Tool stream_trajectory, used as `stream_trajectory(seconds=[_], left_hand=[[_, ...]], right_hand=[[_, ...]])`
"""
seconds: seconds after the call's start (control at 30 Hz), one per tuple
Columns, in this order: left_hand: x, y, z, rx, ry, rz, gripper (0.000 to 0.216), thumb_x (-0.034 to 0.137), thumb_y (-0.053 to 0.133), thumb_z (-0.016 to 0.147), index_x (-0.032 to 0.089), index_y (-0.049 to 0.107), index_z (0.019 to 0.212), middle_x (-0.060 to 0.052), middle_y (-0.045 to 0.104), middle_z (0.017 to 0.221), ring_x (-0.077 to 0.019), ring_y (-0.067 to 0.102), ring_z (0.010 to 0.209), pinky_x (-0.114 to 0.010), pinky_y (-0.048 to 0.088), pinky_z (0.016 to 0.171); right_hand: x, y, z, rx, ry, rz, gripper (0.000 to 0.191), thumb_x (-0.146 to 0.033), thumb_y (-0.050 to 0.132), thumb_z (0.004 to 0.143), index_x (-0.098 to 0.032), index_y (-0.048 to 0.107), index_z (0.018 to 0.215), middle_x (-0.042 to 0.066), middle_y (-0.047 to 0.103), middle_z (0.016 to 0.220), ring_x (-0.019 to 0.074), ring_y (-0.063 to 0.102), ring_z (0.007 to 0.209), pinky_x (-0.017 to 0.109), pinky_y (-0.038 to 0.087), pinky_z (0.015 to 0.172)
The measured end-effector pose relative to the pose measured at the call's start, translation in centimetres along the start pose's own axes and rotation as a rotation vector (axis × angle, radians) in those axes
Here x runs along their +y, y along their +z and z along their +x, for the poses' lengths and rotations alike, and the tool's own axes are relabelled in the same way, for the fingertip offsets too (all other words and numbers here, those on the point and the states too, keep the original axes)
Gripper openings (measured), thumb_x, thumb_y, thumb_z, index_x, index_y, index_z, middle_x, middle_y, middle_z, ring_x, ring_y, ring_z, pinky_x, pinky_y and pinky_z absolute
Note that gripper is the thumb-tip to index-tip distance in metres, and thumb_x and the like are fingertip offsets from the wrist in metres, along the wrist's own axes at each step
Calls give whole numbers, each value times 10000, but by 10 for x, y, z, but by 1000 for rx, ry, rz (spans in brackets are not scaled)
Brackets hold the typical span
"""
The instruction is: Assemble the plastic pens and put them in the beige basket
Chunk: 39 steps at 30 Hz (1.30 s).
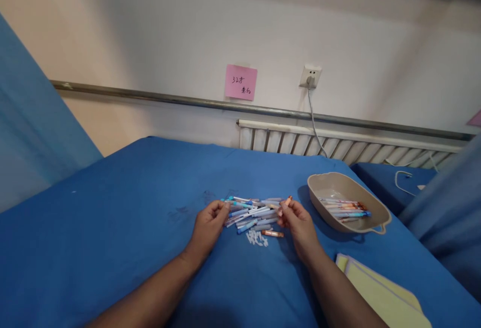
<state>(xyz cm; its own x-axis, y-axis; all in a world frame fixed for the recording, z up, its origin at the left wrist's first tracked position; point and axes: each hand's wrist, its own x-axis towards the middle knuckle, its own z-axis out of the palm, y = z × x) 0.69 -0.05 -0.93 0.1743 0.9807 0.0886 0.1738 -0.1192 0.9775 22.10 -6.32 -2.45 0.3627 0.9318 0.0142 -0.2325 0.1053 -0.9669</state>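
Note:
A loose pile of pen parts (pixel 255 214), white, pale blue and teal, lies on the blue cloth between my hands. My left hand (pixel 210 224) is closed in a pinch at the pile's left edge; what its fingertips hold, if anything, is hidden among the teal and blue pieces there. On the other side, my right hand (pixel 298 220) pinches an orange-brown pen barrel (pixel 288 201), its tip pointing up and away. Another orange-brown barrel (pixel 273 234) rests at the near edge of the pile. Beside it are several small white pieces (pixel 256 239).
A beige basin (pixel 319 182) with several pens (pixel 347 208) in it stands to the right. Yellow folded cloths (pixel 379 293) lie near my right forearm. Behind the table are a radiator (pixel 278 140), a metal rail (pixel 180 100) and a plugged-in cable (pixel 312 112).

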Motion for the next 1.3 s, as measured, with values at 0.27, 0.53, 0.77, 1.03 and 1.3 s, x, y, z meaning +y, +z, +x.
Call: stream_trajectory(seconds=[0.27,0.53,0.77,1.03,1.3], left_hand=[[-7,-6,6,-171,178,335,241,396,529,816,175,625,827,11,576,657,-136,529,613,-233,414,594],[5,12,2,-322,553,839,200,268,509,863,235,642,1009,-61,610,941,-208,537,890,-329,409,794],[0,18,6,-329,539,969,179,287,499,870,204,650,918,-70,614,889,-223,546,857,-345,397,759],[3,10,6,-278,457,858,164,260,472,862,196,620,832,-61,615,855,-211,551,828,-322,396,745],[7,-1,4,-128,280,584,238,364,424,862,199,594,835,-33,615,820,-190,567,752,-284,410,678]], right_hand=[[14,-17,13,-20,-54,-380,311,-493,602,735,-184,567,719,-40,524,518,121,463,450,232,340,454],[24,-16,13,-44,-142,-722,182,-374,544,769,-206,613,752,3,638,637,169,558,575,252,362,527],[28,-16,15,-36,-138,-752,166,-359,539,773,-208,608,766,7,651,659,174,574,598,255,368,549],[28,-17,14,-18,-147,-648,195,-397,579,735,-209,633,743,7,652,631,175,564,571,253,376,520],[24,-17,12,-17,-134,-681,173,-386,580,739,-218,621,741,5,641,613,173,556,554,256,359,514]])
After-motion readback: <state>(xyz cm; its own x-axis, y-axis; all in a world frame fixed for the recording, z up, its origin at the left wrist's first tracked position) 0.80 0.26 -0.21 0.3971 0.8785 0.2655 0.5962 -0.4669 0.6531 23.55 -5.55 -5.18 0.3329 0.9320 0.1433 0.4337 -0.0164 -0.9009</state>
